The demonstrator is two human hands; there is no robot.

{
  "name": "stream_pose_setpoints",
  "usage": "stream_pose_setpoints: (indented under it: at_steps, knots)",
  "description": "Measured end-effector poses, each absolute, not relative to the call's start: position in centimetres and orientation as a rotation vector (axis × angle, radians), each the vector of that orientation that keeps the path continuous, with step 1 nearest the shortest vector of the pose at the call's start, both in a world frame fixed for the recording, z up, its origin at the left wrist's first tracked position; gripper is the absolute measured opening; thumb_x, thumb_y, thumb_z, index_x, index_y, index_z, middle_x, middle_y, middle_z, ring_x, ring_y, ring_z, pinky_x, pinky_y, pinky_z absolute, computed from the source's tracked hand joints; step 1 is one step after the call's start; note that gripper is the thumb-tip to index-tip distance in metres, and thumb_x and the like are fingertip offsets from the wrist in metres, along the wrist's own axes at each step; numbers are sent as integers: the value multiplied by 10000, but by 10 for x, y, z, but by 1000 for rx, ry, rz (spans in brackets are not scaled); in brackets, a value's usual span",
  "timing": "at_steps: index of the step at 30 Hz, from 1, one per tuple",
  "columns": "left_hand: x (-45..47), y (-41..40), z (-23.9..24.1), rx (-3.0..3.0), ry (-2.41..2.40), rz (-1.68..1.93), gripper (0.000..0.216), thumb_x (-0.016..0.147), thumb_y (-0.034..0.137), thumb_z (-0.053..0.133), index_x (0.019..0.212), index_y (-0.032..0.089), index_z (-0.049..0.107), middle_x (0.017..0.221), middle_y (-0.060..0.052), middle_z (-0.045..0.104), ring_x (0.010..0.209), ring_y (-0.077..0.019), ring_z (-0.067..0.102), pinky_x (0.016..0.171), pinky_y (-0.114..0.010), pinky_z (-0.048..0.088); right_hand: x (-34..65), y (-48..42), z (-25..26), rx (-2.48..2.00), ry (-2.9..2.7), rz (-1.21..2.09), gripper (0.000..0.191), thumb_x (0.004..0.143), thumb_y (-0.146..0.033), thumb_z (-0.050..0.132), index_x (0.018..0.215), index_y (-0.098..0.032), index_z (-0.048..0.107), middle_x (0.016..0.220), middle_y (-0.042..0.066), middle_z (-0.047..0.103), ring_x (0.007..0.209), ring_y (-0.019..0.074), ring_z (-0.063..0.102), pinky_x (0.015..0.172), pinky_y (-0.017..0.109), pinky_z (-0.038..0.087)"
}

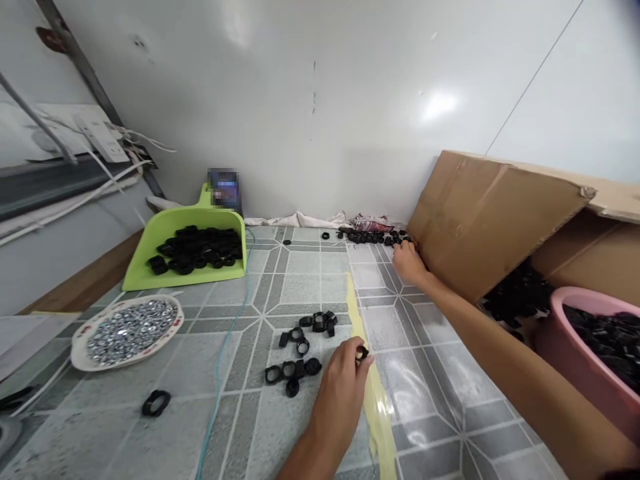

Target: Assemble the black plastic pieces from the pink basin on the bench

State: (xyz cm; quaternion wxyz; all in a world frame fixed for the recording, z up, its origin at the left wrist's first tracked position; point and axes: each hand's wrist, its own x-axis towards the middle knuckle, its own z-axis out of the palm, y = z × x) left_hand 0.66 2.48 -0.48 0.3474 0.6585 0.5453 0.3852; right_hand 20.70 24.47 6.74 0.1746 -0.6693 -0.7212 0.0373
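Note:
My left hand [343,387] rests on the tiled surface and pinches a small black ring part [363,353] between thumb and fingers. Just left of it lies a loose cluster of black ring parts [300,353]. My right hand [407,261] is stretched far forward, its fingers curled at the edge of a heap of black parts [375,236] by the wall. What those fingers hold, if anything, is hidden.
A green dustpan [150,250] full of black parts sits at the back left. A patterned plate [80,357] holds shiny metal nuts. One black ring [156,403] lies alone. A cardboard box [490,220] and a pink basin [580,353] of black parts stand right. A blue cord [225,347] crosses the tiles.

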Motion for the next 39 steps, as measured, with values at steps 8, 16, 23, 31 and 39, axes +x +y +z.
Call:
stream_pose_setpoints:
  at_steps: [8, 16, 23, 31, 39]
  knots:
    - [5, 29, -1, 1579, 1320, 1066, 165, 889, 354, 664, 999, 230, 669, 919, -40, 667, 828, -242, 608, 758, -346, 454, 178, 58, 22, -1143, -1628, 1171, 220, 903, -334, 673, 1081, -206, 701, 1062, 73, 694, 972, 211, 684, 858, 349, 563]
    - [3, 28, 2, 1676, 1215, 953, 290, 933, 253, 580, 1201, 245, 690, 957, -36, 603, 788, -186, 578, 761, -318, 477, 190, 47, -2, -1121, -1481, 1323, 278, 816, -386, 768, 1001, -192, 696, 875, 35, 677, 801, 190, 627, 766, 334, 508]
    - [-4, 33, -6, 1691, 1154, 947, 400, 951, 256, 576, 1349, 258, 619, 1045, -52, 641, 872, -184, 607, 856, -343, 512, 187, 43, -5, -1101, -1498, 1298, 241, 845, -337, 732, 1036, -191, 714, 932, 43, 706, 852, 196, 660, 806, 331, 524]
    - [-5, 35, -11, 1635, 1167, 948, 323, 949, 323, 602, 1247, 222, 679, 1077, -80, 699, 974, -219, 658, 897, -358, 533, 189, 47, -4, -1079, -1438, 1303, 205, 805, -306, 759, 982, -203, 744, 967, 53, 722, 895, 205, 685, 845, 362, 546]
    - [-2, 28, 3, 1728, 1218, 984, 275, 997, 359, 535, 1199, 245, 682, 1186, -89, 681, 1126, -247, 617, 979, -372, 486, 191, 48, -5, -1032, -1324, 1480, 319, 774, -389, 805, 1012, -192, 726, 931, 53, 740, 864, 201, 687, 836, 369, 550]
